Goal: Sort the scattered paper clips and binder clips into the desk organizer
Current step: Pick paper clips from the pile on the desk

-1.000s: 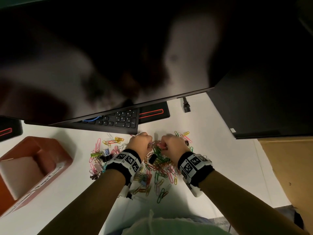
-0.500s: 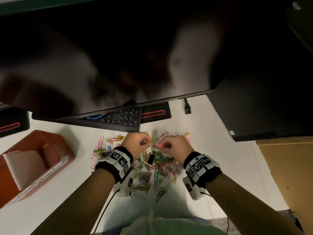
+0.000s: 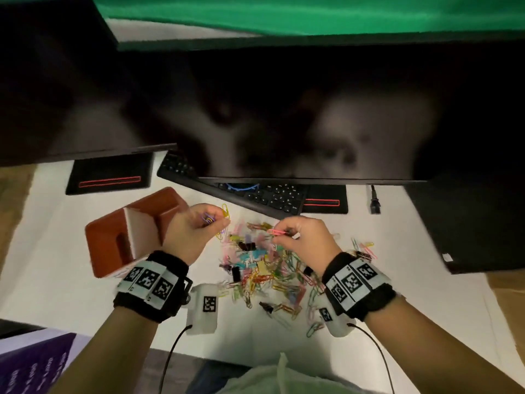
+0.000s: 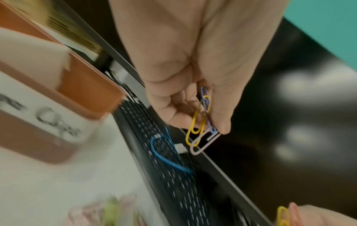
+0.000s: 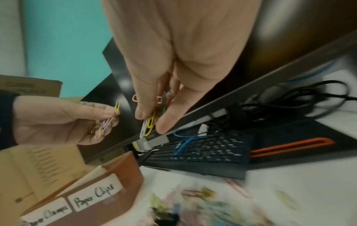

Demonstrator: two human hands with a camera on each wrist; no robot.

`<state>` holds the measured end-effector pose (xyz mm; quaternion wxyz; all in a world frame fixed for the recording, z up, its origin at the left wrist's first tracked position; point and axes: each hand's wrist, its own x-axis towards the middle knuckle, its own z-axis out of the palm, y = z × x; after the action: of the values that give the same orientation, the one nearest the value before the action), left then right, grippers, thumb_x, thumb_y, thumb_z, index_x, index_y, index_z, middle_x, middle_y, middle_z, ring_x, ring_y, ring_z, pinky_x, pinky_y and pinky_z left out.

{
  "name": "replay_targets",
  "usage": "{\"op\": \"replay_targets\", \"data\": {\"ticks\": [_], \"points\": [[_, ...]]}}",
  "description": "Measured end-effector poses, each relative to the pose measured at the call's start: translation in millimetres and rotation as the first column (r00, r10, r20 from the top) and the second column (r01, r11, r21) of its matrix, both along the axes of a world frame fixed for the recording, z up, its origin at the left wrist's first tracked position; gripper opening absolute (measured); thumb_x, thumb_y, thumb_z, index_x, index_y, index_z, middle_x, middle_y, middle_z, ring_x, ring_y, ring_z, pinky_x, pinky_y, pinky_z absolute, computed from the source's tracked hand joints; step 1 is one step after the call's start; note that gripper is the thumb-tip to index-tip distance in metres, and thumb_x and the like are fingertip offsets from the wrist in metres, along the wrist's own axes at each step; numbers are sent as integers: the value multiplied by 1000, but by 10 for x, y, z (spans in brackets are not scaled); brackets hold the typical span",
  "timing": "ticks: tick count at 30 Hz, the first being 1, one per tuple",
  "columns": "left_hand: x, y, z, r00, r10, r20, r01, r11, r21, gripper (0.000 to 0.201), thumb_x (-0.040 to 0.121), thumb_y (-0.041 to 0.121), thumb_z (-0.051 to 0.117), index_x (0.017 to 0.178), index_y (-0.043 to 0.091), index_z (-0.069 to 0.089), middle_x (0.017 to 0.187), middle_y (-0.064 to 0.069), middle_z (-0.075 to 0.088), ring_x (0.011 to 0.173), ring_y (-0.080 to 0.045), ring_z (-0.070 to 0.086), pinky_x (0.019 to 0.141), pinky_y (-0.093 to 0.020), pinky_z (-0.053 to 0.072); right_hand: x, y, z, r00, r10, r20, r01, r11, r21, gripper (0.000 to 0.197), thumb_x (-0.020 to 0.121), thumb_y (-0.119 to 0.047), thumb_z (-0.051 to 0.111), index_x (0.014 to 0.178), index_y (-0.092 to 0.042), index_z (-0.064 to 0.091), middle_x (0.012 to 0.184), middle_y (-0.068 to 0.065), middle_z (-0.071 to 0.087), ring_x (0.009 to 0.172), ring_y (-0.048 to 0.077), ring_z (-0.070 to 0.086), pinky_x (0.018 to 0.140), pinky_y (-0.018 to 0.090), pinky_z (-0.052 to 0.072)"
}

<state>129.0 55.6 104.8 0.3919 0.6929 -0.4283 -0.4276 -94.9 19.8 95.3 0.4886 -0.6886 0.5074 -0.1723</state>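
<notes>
A heap of coloured paper clips and black binder clips lies on the white desk. My left hand is raised above the heap's left edge and pinches a few paper clips, yellow, purple and pale. My right hand hovers over the heap and pinches a bunch of paper clips, with a pink one sticking out. The brown desk organizer stands just left of my left hand; its labels read "Paper Clips" and "Paper Clamps".
A black keyboard with a blue cable lies behind the heap, under the monitor's lower edge. A second dark screen stands at the right. A purple box sits near left. Cables trail from both wrists.
Both hands have lifted off the heap with paper clips pinched in them. The view has swung left, so the organizer now lies right beside my left hand.
</notes>
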Motion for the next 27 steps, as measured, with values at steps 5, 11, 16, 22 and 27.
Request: {"op": "replay_targets", "data": {"ticks": [5,11,16,22,27], "points": [[809,117,62,978,207,-25,-206,978,26,6,77,3,71,77,7,66,71,0,67,62,-8,61,64,-22,51,1078,-119,71,992,116,47,-114,993,-41,6,80,-15,70,85,-14,70,81,-5,66,76,9,57,77,19,47],[1349,6,-172,957,290,-5,-288,953,89,15,80,1,66,94,3,64,78,-4,68,61,-6,62,67,-21,50,2154,-191,-152,995,94,25,-93,994,-57,7,80,-17,70,87,-14,69,85,2,69,75,12,57,76,27,47],[1457,-15,-374,970,56,235,-88,988,129,20,89,17,56,105,24,65,99,3,71,94,-9,65,91,-28,50,2305,-98,-288,996,77,39,-78,997,28,27,83,-20,66,110,-17,63,108,6,68,96,19,65,90,33,52],[926,49,-325,983,-117,139,120,993,-13,18,87,7,58,100,19,63,99,8,66,89,-5,62,78,-8,46,1463,55,-383,999,-46,-5,46,998,-32,18,89,-22,60,107,-21,62,107,-2,64,85,9,64,81,26,53],[390,-26,-667,961,-246,125,238,968,74,27,85,12,62,111,19,59,114,0,61,102,-13,60,89,-29,52,703,-28,-709,955,-114,-274,111,993,-26,28,90,-19,57,118,-21,59,119,1,63,106,15,60,92,24,45]]}}
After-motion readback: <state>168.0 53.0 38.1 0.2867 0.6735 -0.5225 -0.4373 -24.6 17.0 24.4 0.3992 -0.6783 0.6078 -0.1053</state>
